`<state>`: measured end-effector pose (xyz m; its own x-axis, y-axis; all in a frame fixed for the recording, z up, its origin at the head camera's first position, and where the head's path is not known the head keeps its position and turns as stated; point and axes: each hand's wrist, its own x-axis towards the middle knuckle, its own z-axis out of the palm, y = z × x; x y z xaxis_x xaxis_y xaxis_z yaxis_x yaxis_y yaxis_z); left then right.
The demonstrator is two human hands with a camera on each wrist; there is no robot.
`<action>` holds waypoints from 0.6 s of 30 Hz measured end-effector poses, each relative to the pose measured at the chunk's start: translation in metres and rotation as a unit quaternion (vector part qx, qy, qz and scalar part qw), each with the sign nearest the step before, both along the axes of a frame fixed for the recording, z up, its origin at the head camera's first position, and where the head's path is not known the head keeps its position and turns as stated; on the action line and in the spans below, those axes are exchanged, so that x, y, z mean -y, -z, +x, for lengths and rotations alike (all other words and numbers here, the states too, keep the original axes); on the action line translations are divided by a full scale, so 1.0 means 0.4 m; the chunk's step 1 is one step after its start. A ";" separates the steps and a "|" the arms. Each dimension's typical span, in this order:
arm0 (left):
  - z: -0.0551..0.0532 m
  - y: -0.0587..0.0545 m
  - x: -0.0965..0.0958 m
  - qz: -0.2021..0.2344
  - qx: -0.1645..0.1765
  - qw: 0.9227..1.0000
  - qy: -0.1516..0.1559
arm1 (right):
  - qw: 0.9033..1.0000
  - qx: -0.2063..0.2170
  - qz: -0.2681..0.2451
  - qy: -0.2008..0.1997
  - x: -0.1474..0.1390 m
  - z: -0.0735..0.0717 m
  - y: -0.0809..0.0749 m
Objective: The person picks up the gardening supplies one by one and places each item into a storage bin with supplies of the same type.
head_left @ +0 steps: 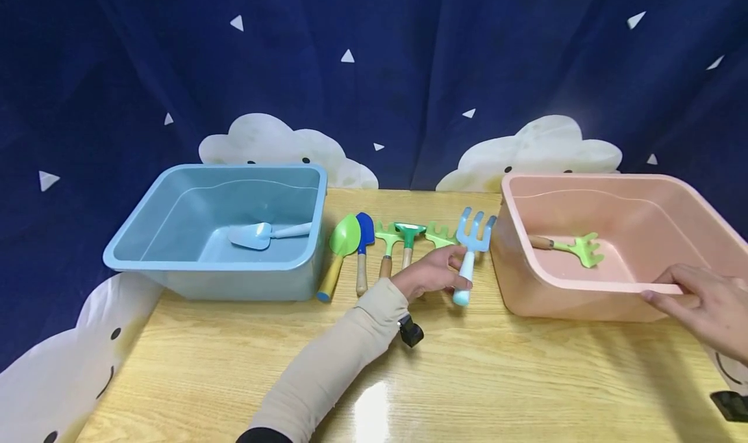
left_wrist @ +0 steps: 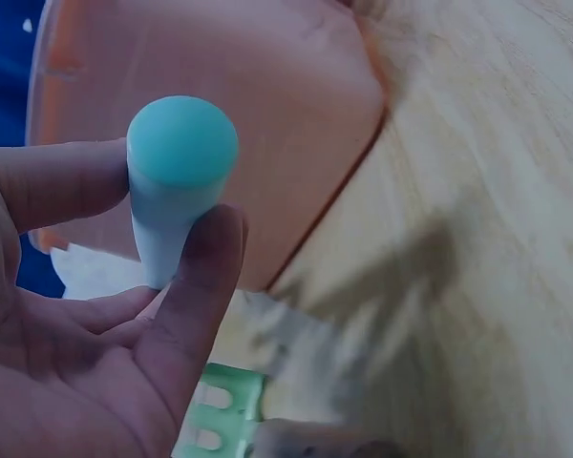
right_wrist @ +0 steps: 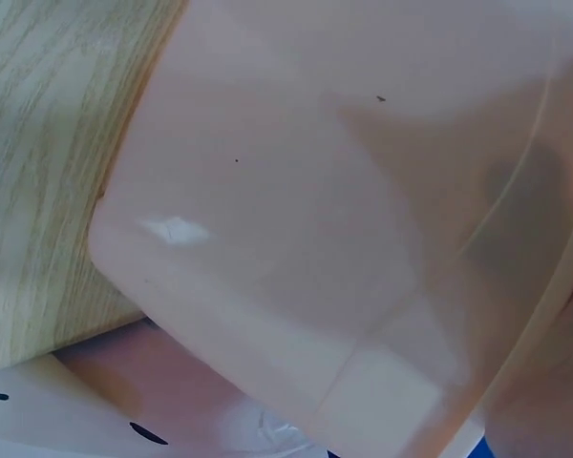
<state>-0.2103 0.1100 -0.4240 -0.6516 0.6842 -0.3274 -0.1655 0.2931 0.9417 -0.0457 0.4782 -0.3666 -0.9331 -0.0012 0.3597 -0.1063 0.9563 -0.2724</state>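
Observation:
My left hand point(head_left: 431, 273) pinches the pale handle of a light blue toy garden fork point(head_left: 474, 235), its tines pointing away from me beside the pink basin. In the left wrist view the handle's turquoise end point(left_wrist: 183, 143) shows between thumb and fingers. At the near right, my right hand point(head_left: 710, 306) grips the front rim of the pink basin point(head_left: 561, 303), thumb outside it. Inside that basin lies a green hand rake point(head_left: 584, 249) with a wooden handle. A green fork head point(head_left: 441, 234) lies just beyond the left hand, its lower part hidden.
On the left stands a blue basin point(head_left: 234, 280) with a light blue trowel point(head_left: 254, 236) inside. Between the basins lie a green spade point(head_left: 345, 236), a blue shovel point(head_left: 365, 228), a green fork point(head_left: 388, 234) and a dark green hoe point(head_left: 410, 230). A dark blue curtain point(head_left: 397, 73) hangs behind.

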 end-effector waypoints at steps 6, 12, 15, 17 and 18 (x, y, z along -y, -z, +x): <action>-0.014 -0.027 0.028 -0.014 -0.020 1.000 0.013 | 1.000 0.012 0.004 0.011 0.008 -0.001 -0.017; -0.035 -0.031 0.049 -0.023 -0.025 0.999 -0.001 | 0.999 0.028 -0.016 0.017 0.004 -0.001 -0.016; -0.044 -0.036 0.053 -0.025 -0.027 0.999 -0.010 | 0.998 0.048 -0.035 0.025 -0.001 0.000 -0.018; -0.048 -0.040 0.056 -0.029 -0.030 0.999 -0.011 | 0.997 0.055 -0.041 0.031 -0.003 0.000 -0.018; -0.050 -0.041 0.057 -0.031 -0.031 0.999 -0.010 | 0.997 0.057 -0.044 0.031 -0.004 0.000 -0.017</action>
<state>-0.2304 0.0871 -0.4078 -0.6861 0.6503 -0.3262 -0.1132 0.3475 0.9308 -0.0457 0.4797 -0.3597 -0.9653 0.0847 0.2469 -0.0111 0.9318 -0.3629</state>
